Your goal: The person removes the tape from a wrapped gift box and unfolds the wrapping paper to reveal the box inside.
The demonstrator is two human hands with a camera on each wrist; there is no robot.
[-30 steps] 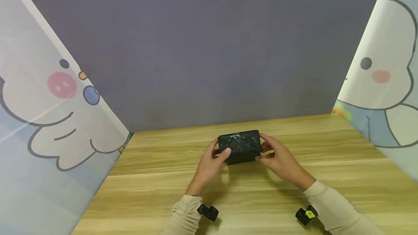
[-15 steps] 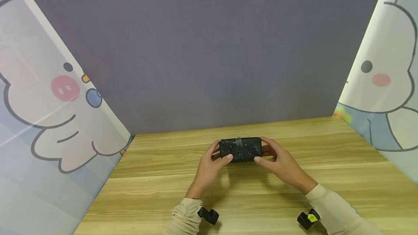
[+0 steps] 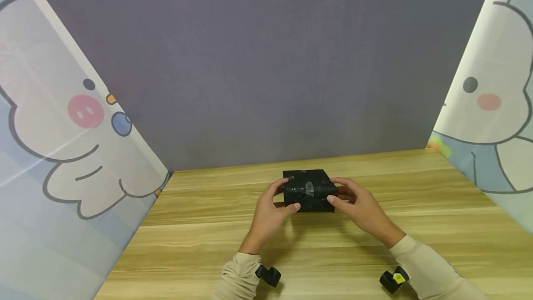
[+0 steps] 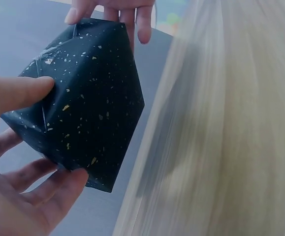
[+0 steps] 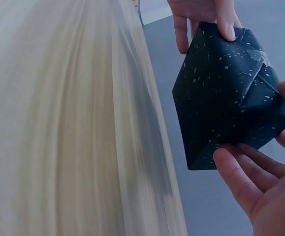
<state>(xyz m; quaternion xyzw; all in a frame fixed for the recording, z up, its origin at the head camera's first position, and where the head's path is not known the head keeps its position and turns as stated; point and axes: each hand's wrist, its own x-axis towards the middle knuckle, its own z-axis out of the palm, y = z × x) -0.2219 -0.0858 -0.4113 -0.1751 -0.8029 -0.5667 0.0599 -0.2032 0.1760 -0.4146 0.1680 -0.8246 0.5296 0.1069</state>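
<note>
Both hands hold a small box wrapped in black paper with light and gold flecks (image 3: pixel 308 184), raised over the wooden table. Clear tape crosses its folded flap. My left hand (image 3: pixel 268 212) grips the left end, its thumb on the near face and fingers round the side and underneath, as the left wrist view shows on the wrapped box (image 4: pixel 93 88). At the other end my right hand (image 3: pixel 360 205) holds it the same way, thumb on the near face. In the right wrist view the fingers (image 5: pixel 240 182) support the box's lower side.
The wood-grain table (image 3: pixel 200 235) spreads below the hands. A grey panel (image 3: pixel 266 68) rises along its far edge. Cartoon-printed panels stand at the left (image 3: pixel 62 161) and right (image 3: pixel 487 105). Black cameras are strapped at both sleeve cuffs.
The box has turned between the hands: first its taped near face tipped toward the camera, and now its top shows too. Both hands keep their grip, fingers shifted slightly.
</note>
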